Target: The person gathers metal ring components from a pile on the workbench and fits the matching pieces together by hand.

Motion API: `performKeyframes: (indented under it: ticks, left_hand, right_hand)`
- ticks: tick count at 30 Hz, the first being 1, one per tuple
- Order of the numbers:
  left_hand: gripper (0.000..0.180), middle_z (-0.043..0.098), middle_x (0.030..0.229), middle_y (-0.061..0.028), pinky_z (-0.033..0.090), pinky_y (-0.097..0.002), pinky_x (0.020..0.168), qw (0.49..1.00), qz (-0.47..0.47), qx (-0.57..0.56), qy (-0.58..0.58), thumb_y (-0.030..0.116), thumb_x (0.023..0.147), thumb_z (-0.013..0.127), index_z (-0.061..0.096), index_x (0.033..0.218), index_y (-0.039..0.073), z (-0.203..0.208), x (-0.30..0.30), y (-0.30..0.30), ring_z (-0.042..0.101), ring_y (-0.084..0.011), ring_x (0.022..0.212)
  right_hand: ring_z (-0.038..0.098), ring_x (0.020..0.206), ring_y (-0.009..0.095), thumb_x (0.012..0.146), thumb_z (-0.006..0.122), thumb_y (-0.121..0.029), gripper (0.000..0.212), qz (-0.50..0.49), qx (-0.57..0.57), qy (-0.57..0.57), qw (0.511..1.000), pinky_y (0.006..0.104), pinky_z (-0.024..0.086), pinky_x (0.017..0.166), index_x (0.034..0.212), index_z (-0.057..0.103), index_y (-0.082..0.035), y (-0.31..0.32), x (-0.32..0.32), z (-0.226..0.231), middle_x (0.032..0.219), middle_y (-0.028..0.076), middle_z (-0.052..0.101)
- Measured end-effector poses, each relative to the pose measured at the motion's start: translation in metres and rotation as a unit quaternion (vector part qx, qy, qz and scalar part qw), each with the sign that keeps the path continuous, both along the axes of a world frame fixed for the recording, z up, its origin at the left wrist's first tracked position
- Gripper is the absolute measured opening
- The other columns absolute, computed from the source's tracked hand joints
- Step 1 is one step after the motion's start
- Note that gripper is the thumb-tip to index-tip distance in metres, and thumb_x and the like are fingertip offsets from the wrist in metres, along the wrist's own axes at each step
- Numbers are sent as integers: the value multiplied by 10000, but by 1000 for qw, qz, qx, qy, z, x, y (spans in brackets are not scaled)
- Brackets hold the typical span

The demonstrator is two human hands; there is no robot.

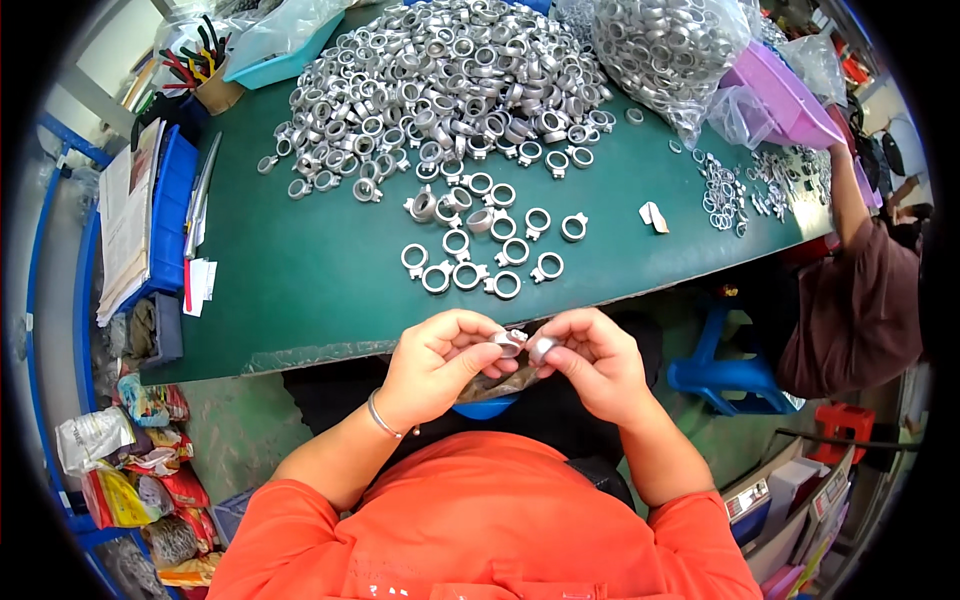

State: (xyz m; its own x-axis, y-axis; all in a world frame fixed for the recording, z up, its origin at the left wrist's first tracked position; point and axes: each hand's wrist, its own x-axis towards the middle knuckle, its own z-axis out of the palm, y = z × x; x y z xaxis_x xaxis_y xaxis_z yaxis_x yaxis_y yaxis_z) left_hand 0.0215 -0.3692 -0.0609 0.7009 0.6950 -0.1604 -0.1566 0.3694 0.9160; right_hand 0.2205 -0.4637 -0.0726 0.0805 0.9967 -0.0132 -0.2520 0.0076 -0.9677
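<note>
Just in front of the table's near edge, my left hand [445, 360] pinches a small silver metal ring clamp [508, 343] between thumb and fingers. Close beside it, my right hand [592, 360] grips another silver metal ring [542, 348]. The two pieces are near each other, and fingers hide parts of both. On the green table [300, 260], several loose ring clamps [468, 274] lie spread before my hands. Behind them rises a large heap of the same silver rings [450, 80].
A clear bag of rings [670, 60] and a pink basin [780, 95] stand at the back right. Smaller metal parts [722, 195] lie near a co-worker's arm [850, 200]. A blue tray with papers [170, 210] is at the left, and a blue stool [725, 365] at the right.
</note>
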Motion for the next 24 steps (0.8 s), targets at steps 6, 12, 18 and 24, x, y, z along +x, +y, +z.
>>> performKeyframes:
  ticks: [6,12,18,24]
  left_hand:
    - [212,677,1041,-103,565,-252,713,902,6,405,151,-37,841,702,686,1052,-22,-2,-9,-4,675,-142,824]
    - [244,575,996,-136,517,-368,660,774,114,582,222,1,758,757,684,991,11,0,27,11,611,-296,741]
    - [94,609,1129,-121,526,-308,712,875,85,456,140,8,793,747,678,856,16,-6,17,19,651,-205,816]
    - [263,645,1020,-102,531,-299,747,953,111,275,55,-65,702,799,639,889,28,-8,12,4,627,-178,874]
  right_hand:
    - [650,929,291,749,555,189,282,46,101,-277,954,342,540,780,944,639,2,1,1,11,1089,147,639]
    - [548,907,332,769,688,13,180,-160,134,-583,786,410,463,803,933,628,-29,45,8,9,995,137,576]
    - [587,896,309,788,726,-7,156,-87,157,-444,878,356,484,800,873,597,-24,40,23,-3,1072,126,598]
    - [608,914,253,766,708,97,217,-13,141,-203,969,327,516,780,929,618,-14,22,5,12,1037,117,591]
